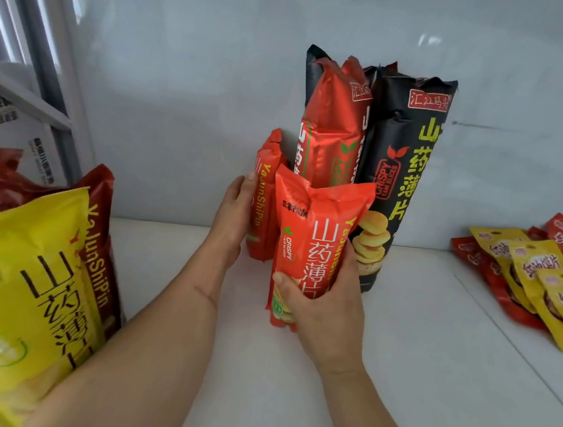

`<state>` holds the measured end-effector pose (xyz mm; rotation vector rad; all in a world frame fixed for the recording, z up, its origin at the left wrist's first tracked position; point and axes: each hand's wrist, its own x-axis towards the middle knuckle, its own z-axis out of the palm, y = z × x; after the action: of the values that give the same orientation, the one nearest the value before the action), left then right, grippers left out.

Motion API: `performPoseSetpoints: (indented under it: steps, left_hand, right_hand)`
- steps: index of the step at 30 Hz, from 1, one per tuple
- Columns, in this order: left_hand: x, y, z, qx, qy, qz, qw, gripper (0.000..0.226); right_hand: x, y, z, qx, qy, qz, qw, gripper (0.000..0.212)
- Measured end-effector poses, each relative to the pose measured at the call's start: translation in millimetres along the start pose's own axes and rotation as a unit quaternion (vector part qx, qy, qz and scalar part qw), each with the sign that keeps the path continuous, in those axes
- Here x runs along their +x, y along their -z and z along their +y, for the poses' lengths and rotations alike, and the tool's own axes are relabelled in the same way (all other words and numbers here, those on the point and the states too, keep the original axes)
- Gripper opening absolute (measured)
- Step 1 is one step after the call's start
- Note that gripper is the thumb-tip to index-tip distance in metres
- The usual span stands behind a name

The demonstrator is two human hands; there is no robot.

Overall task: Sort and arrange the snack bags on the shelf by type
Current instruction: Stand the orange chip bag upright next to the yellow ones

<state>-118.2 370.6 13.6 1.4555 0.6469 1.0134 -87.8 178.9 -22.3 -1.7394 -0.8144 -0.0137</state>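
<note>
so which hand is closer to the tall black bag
Right. The right hand grips the short red bag directly in front of the tall black bag, almost touching its base. The left hand rests on another short red bag further left, beyond the tall red bag.

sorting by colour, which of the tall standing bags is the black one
The tall black bag, rightmost in the standing cluster; the others beside it are red.
</note>
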Motion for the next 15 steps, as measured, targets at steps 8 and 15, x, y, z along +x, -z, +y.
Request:
performPoseSetpoints:
  steps: [8, 15]
  left_hand:
    - [3, 1, -20, 0.007, 0.012, -0.055, 0.998, 0.072]
    - [-9, 2, -26, 0.012, 0.026, -0.015, 0.999, 0.082]
  right_hand:
    - [5, 10, 12, 0.013, -0.009, -0.013, 1.0, 0.083]
    - [2, 12, 15, 0.019, -0.014, -0.013, 1.0, 0.094]
